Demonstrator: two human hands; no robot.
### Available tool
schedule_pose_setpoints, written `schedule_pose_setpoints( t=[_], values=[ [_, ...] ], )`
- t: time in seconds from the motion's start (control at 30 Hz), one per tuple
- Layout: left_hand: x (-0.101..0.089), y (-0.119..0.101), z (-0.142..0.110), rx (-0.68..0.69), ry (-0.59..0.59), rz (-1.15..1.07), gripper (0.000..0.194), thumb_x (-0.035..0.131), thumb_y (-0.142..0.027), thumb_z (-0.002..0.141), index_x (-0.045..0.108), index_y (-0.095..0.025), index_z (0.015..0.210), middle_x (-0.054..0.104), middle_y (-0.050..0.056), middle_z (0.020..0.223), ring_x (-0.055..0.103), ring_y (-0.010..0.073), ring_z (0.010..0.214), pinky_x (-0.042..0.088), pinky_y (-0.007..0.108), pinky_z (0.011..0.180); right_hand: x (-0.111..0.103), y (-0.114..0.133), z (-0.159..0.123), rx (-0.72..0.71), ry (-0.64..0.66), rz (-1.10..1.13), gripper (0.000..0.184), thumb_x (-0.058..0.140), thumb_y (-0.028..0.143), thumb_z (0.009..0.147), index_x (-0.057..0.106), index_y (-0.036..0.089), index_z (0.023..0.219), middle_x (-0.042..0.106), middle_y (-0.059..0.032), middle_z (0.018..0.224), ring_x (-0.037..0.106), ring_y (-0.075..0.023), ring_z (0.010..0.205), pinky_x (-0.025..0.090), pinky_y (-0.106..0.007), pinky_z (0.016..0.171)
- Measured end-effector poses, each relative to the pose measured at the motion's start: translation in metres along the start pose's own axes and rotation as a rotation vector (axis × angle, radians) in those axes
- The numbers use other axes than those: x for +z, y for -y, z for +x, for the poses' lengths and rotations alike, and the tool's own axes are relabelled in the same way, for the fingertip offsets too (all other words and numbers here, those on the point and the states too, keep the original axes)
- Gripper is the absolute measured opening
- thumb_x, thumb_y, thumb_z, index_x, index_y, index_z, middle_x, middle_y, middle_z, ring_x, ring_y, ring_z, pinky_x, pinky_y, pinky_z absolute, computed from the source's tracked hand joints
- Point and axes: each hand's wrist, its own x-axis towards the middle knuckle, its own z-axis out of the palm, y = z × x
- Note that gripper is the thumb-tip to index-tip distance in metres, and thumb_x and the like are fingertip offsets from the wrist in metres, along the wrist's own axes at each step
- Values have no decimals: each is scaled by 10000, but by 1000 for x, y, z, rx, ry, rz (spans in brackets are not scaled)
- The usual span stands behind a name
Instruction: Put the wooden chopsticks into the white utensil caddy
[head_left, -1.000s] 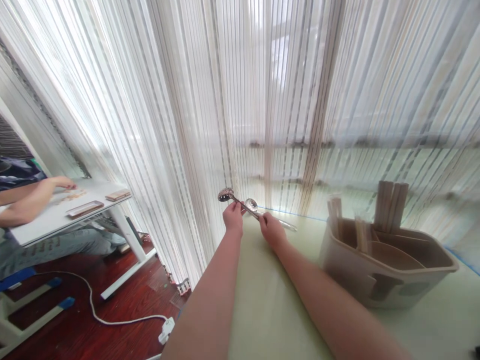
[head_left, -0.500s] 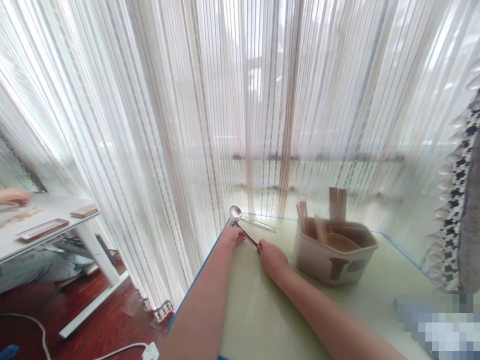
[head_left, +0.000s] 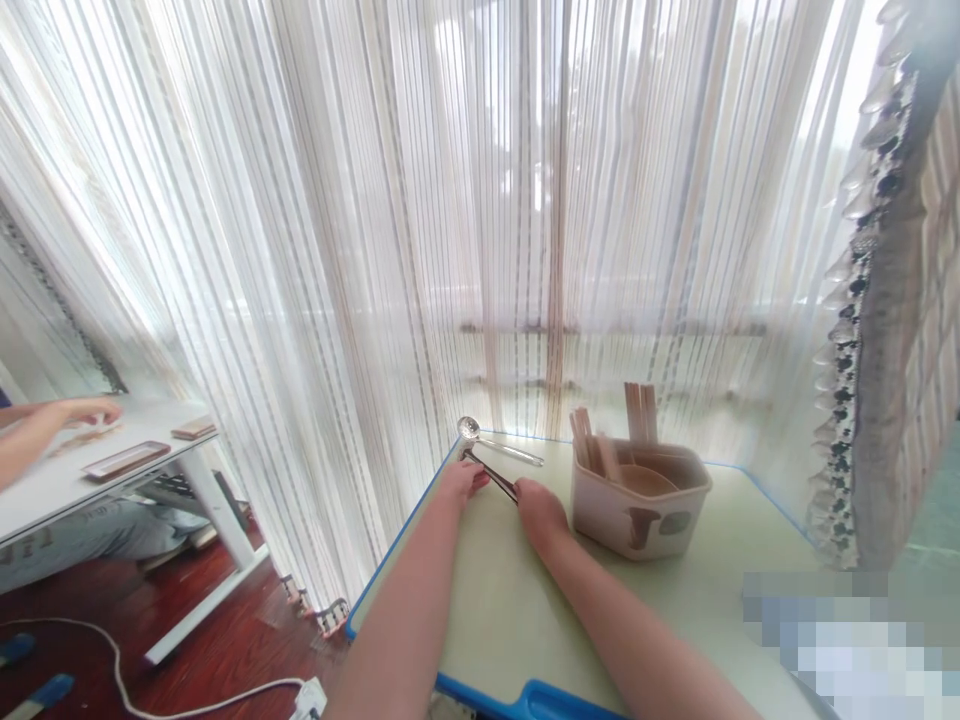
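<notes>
My left hand [head_left: 463, 480] and my right hand [head_left: 540, 510] rest on a pale green table [head_left: 525, 610], both closed on the dark thin handle of a metal spoon [head_left: 491, 474] that lies low between them. A second metal spoon [head_left: 495, 441] with a round perforated bowl lies on the table just beyond, near the curtain. To the right of my right hand stands a beige plastic caddy [head_left: 637, 505] holding several upright wooden sticks [head_left: 637, 412] and a wooden piece.
Striped sheer curtains [head_left: 450, 250] hang close behind the table. The table has a blue edge [head_left: 525, 698]. At left another person's arm [head_left: 45, 430] reaches over a white table [head_left: 90, 475] with flat trays. A white cable and power strip [head_left: 307, 698] lie on the red wood floor.
The spoon held up in the air a second ago has come down to the table with both hands. The view has swung right and pulled back, so the caddy looks smaller.
</notes>
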Motion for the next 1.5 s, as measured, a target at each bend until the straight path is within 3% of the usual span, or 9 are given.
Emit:
schedule_pose_setpoints(
  t=[0.33,0.47,0.57,0.7,0.83,0.97,1.13,1.3,1.5],
  values=[
    [0,-3,1,-82,102,38,238,775,-250,613,626,-103,727,654,124,739,632,151,616,531,256,632,3,-5,-2,47,-70,73,254,300,203,932,552,189,906,654,-73,862,590,-178,765,315,-272,609],
    [4,-4,0,-91,77,116,245,731,-292,666,612,-101,760,636,100,704,632,142,598,531,243,597,4,-9,-1,53,-112,152,246,307,196,927,547,182,875,642,-74,860,564,-177,778,304,-270,613],
    [6,-6,-4,-63,-50,239,207,689,-277,689,597,-103,754,609,64,637,638,156,587,535,261,581,6,-13,0,80,-155,207,269,293,222,933,547,184,857,633,-67,829,552,-176,746,292,-265,596],
    [7,-16,-17,137,-285,378,177,617,-300,721,597,-127,754,637,63,704,642,168,620,526,273,556,4,-17,-3,64,-228,271,284,283,263,940,551,195,875,630,-56,830,556,-171,741,303,-256,594],
    [18,-34,-46,330,-353,325,254,552,-381,761,623,-137,775,669,75,795,644,155,664,521,259,580,-1,-12,-10,-28,-331,333,320,252,311,949,551,206,900,631,-46,843,566,-175,751,338,-257,621],
    [35,-59,-88,546,-308,275,367,576,-468,728,647,-119,819,681,85,807,648,164,649,525,273,574,-10,1,-18,-171,-432,373,352,229,333,953,554,197,940,627,-52,845,570,-179,734,372,-267,652],
    [43,-97,-133,659,-335,513,280,521,-388,778,659,-150,722,675,57,680,647,160,621,511,277,618,-25,19,-33,-301,-495,443,334,258,328,948,557,181,974,626,-71,864,586,-187,767,402,-278,692],
    [57,-117,-164,694,-257,648,240,498,-314,790,656,-150,715,673,59,666,640,154,603,500,274,621,-49,26,-61,-251,-464,526,274,325,323,925,557,191,987,639,-66,911,600,-189,786,420,-292,706],
    [98,-121,-197,790,-87,620,266,468,-335,815,632,-143,729,681,72,763,632,135,588,504,270,600,-102,9,-93,-168,-382,608,202,434,367,872,564,234,950,649,-23,954,609,-149,714,429,-278,665]
  ],
)
